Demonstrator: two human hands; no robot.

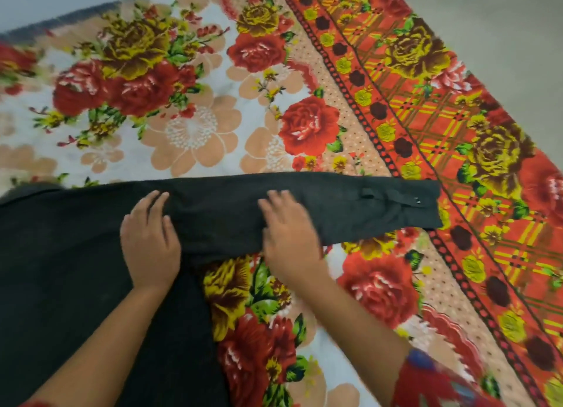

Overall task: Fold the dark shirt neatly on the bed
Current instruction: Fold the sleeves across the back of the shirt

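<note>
We press both flat, released hands, left (150,239) and right (289,233), on the shirt (76,254) sleeve (350,207) spread across the bed (198,101).

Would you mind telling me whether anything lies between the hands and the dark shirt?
Nothing visible does. The left hand and right hand both lie flat, fingers open, directly on the dark shirt, near where its sleeve stretches out across the floral bedspread.
</note>
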